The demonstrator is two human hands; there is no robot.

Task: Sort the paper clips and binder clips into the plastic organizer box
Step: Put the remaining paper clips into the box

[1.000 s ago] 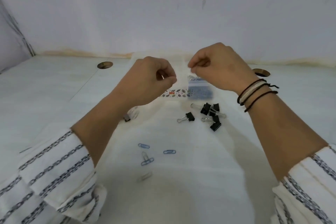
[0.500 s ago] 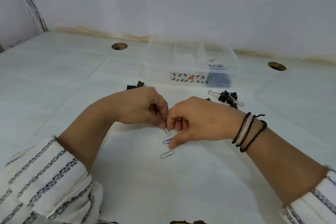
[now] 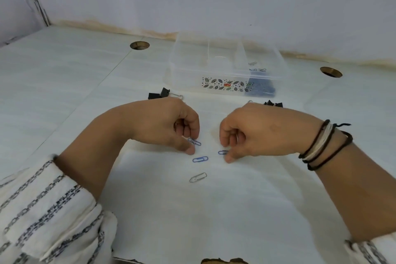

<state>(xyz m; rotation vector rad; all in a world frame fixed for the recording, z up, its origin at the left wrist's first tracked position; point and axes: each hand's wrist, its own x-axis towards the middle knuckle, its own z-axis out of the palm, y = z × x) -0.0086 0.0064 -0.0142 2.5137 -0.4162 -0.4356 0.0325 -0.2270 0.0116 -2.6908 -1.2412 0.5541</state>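
Both hands are low over the white tabletop, fingers curled. The left hand pinches a blue paper clip between thumb and forefinger; the clip sticks out to the right of the fingertips, its long axis running left to right and tilting slightly toward the camera. The right hand closes thumb and forefinger on a second blue paper clip, only its left end showing, long axis near level across the view.

Between and just below the two hands a third blue paper clip lies flat, untouched, pointing left to right. Nearer the camera a silver paper clip lies at a diagonal, its right end farther away.

Beyond the hands stands the clear plastic organizer box, with clips in its right compartment. Black binder clips lie left of its front, and more binder clips peek out behind the right wrist.
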